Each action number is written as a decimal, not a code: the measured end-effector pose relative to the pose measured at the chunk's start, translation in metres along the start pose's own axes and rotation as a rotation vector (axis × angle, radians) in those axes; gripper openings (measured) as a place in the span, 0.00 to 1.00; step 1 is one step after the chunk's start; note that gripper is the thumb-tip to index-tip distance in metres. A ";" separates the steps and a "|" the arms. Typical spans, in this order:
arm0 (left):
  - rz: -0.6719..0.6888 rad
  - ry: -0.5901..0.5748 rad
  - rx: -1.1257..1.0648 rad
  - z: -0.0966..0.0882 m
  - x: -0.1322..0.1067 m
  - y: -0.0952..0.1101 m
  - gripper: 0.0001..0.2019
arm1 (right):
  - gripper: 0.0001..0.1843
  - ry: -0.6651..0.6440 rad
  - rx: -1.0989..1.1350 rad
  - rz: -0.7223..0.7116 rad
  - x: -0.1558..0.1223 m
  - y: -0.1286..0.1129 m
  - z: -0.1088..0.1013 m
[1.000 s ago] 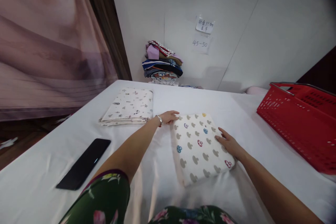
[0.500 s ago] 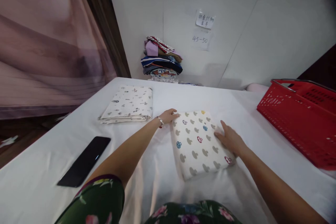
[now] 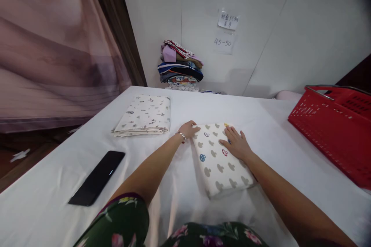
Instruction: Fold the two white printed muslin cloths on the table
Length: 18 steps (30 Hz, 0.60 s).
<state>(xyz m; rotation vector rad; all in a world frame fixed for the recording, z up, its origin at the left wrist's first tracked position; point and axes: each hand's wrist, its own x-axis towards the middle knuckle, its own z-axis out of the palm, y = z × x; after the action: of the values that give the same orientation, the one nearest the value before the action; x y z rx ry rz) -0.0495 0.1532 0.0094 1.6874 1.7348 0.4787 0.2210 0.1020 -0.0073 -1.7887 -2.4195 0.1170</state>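
Observation:
A folded cream cloth with grey, blue and red mushroom prints (image 3: 216, 166) lies on the white table (image 3: 261, 123) in front of me. My left hand (image 3: 189, 129) rests at its far left corner, fingers curled against the edge. My right hand (image 3: 235, 143) lies flat on top of the cloth with fingers spread, pressing it down. A bracelet sits on my left wrist.
A second folded printed cloth (image 3: 145, 115) lies at the left back. A black phone (image 3: 98, 177) lies near the left front. A red basket (image 3: 336, 127) stands at the right. A stack of folded clothes (image 3: 180, 65) stands by the wall under two paper notes.
My right hand has slid from the cloth's right edge up and left onto its top. My left hand has stayed at the far left corner.

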 end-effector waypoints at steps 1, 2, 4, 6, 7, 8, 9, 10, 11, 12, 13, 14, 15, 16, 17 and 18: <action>0.004 0.014 0.014 -0.001 -0.002 0.003 0.24 | 0.35 -0.007 -0.003 0.001 0.000 -0.001 -0.001; 0.007 0.027 0.026 -0.001 -0.006 0.007 0.25 | 0.35 -0.014 -0.004 0.007 0.000 -0.002 -0.003; 0.052 0.093 0.077 0.002 -0.018 0.018 0.27 | 0.35 -0.039 -0.002 0.024 0.002 -0.008 -0.008; 0.192 0.200 0.171 0.010 -0.035 0.029 0.27 | 0.36 -0.053 0.003 0.034 0.006 -0.013 -0.014; 0.289 0.247 0.233 0.016 -0.044 0.034 0.28 | 0.37 -0.044 0.004 0.025 0.009 -0.015 -0.017; 0.384 0.263 0.291 0.024 -0.054 0.037 0.29 | 0.38 -0.027 0.003 0.005 0.013 -0.016 -0.018; 0.461 0.246 0.342 0.032 -0.062 0.038 0.31 | 0.38 -0.007 0.001 -0.018 0.016 -0.017 -0.019; 0.509 0.199 0.378 0.040 -0.070 0.038 0.33 | 0.39 0.006 -0.002 -0.037 0.020 -0.017 -0.018; 0.534 0.144 0.407 0.048 -0.075 0.036 0.35 | 0.39 0.005 -0.005 -0.047 0.024 -0.016 -0.016; 0.542 0.097 0.428 0.054 -0.079 0.033 0.36 | 0.39 -0.006 -0.007 -0.048 0.027 -0.015 -0.013; 0.540 0.063 0.441 0.059 -0.082 0.030 0.36 | 0.40 -0.021 -0.009 -0.041 0.029 -0.013 -0.010; 0.532 0.045 0.449 0.063 -0.083 0.027 0.37 | 0.40 -0.030 -0.011 -0.033 0.031 -0.011 -0.007; 0.526 0.039 0.454 0.065 -0.083 0.024 0.37 | 0.41 -0.034 -0.014 -0.029 0.033 -0.009 -0.004; 0.520 0.038 0.457 0.065 -0.082 0.023 0.37 | 0.41 -0.032 -0.016 -0.030 0.034 -0.008 -0.003; 0.513 0.035 0.458 0.065 -0.081 0.022 0.38 | 0.41 -0.031 -0.015 -0.030 0.034 -0.007 -0.002; 0.507 0.027 0.458 0.065 -0.080 0.021 0.38 | 0.40 -0.040 -0.012 -0.027 0.034 -0.007 -0.003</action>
<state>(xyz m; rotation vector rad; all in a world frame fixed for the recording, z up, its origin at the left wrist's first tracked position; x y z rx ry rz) 0.0059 0.0653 -0.0065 2.4794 1.4976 0.3362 0.2049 0.1324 -0.0015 -1.7751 -2.4755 0.1379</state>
